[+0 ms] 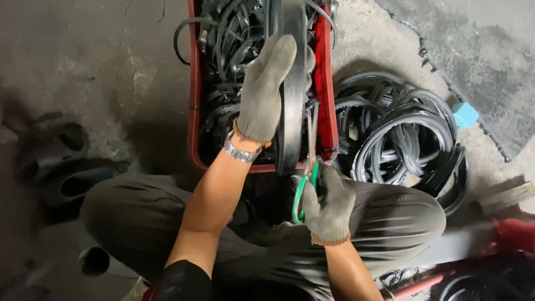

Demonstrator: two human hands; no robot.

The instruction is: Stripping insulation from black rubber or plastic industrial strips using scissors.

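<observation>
The black rubber band (291,95) runs lengthwise straight away from the person, over the red crate (326,83); the left hand (267,89) is closed around its far stretch, while the right hand (329,203), nearer the body, grips green-handled scissors (305,187) just beside its near end

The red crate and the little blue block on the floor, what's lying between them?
Between the red crate and the blue block, the head view shows a heap of black rubber rings coiled on the concrete floor.
</observation>
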